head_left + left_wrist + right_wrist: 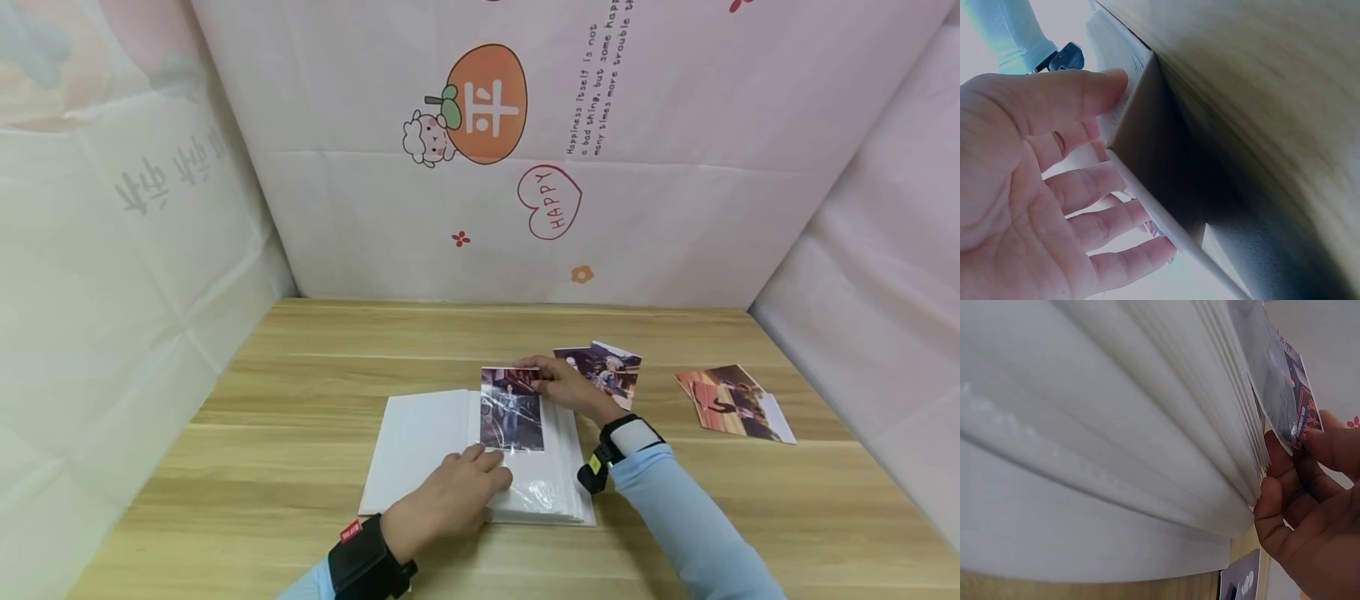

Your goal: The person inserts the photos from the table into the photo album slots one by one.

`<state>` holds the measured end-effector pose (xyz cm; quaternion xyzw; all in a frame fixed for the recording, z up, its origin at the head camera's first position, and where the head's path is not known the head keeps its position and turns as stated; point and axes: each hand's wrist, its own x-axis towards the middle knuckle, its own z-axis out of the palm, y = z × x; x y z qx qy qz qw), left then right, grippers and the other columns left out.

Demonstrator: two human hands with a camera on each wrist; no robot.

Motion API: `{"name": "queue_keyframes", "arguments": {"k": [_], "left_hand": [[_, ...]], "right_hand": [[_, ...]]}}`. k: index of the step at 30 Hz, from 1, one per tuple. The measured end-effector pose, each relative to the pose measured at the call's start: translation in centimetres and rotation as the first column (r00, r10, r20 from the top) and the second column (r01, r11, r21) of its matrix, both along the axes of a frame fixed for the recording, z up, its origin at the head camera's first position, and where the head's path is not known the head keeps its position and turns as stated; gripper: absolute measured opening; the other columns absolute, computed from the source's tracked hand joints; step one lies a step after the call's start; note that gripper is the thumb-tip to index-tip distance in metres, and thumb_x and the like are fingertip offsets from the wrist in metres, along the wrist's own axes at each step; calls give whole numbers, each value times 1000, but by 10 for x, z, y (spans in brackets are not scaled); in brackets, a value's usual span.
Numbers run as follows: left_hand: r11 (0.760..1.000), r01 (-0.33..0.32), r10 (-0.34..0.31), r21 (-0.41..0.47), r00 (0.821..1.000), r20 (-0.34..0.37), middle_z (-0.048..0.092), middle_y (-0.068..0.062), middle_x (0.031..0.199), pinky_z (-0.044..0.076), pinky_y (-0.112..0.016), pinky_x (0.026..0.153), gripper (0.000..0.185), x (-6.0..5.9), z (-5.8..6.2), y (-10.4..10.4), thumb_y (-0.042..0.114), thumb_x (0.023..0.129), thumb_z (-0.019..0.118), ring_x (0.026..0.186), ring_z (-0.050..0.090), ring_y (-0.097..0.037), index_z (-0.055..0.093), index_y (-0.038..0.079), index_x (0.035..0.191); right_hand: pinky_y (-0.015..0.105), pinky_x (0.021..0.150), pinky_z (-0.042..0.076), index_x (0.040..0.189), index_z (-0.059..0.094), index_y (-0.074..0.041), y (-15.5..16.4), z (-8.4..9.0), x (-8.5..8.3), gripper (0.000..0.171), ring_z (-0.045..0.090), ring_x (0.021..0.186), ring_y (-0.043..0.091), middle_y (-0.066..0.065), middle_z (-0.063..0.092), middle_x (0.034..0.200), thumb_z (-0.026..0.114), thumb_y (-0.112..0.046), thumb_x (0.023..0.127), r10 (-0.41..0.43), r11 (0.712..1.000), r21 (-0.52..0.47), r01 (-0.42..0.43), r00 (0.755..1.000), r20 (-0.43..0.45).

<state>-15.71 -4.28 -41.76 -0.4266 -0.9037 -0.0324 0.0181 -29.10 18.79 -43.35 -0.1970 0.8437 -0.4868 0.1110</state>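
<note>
A white photo album (420,433) lies spread on the table, its clear sleeve pages stacked on the right side. A photo (512,417) of a standing figure sits at the top of the right page, its lower part under shiny film. With thumb and fingers, my right hand (558,385) pinches the photo's upper right corner; in the right wrist view, the photo's corner (1304,403) pokes out past the film beside the page edges. My left hand (461,487) holds the album's near edge, its thumb (1079,97) against the page edges and its fingers over the top.
Behind my right hand lie a few overlapping dark photos (611,371). Farther right is another small pile of orange-toned photos (735,404). Printed white cloth (360,225) stands behind the wooden table (300,433) and along both sides.
</note>
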Motion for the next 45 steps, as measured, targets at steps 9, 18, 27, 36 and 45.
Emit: {"name": "queue_keyframes", "arguments": {"k": [9, 18, 27, 36, 45], "left_hand": [[1000, -5, 5, 0, 1000, 14, 55, -2, 118, 46, -37, 76, 34, -1, 0, 0, 25, 71, 78, 108, 48, -23, 59, 21, 99], [1000, 6, -6, 5, 1000, 12, 54, 0, 118, 46, -36, 75, 33, -1, 0, -2, 25, 72, 78, 108, 48, -21, 59, 21, 99], [1000, 6, -7, 10, 1000, 13, 55, -2, 120, 47, -37, 76, 34, -1, 1, -1, 24, 72, 79, 108, 48, -21, 61, 21, 100], [1000, -10, 10, -3, 999, 41, 54, -3, 125, 46, -39, 79, 40, -1, 1, 0, 24, 72, 77, 112, 47, -24, 61, 22, 109], [1000, -5, 5, 8, 999, 46, 54, -3, 125, 46, -41, 79, 41, -2, 1, 0, 23, 72, 78, 114, 46, -25, 61, 21, 110]], "right_hand": [[30, 59, 38, 125, 53, 1, 1, -4, -1, 36, 42, 70, 20, 9, 46, 79, 58, -2, 90, 56, 998, 1, -56, 998, -32], [34, 63, 47, 115, 58, 3, -3, -1, 4, 30, 54, 72, 21, 12, 58, 87, 62, -1, 86, 126, 992, -7, -126, 992, -26], [38, 62, 48, 108, 58, 8, -7, 5, 10, 24, 56, 71, 25, 18, 58, 86, 62, 3, 85, 159, 987, -6, -159, 986, -47], [35, 68, 49, 103, 62, 1, -8, 2, 8, 22, 58, 86, 23, 9, 62, 98, 68, -4, 82, 138, 989, 43, -139, 990, 32], [41, 82, 45, 97, 66, 0, -10, 0, 8, 16, 51, 107, 34, 13, 59, 109, 67, -4, 81, 201, 975, 104, -198, 979, -24]]}}
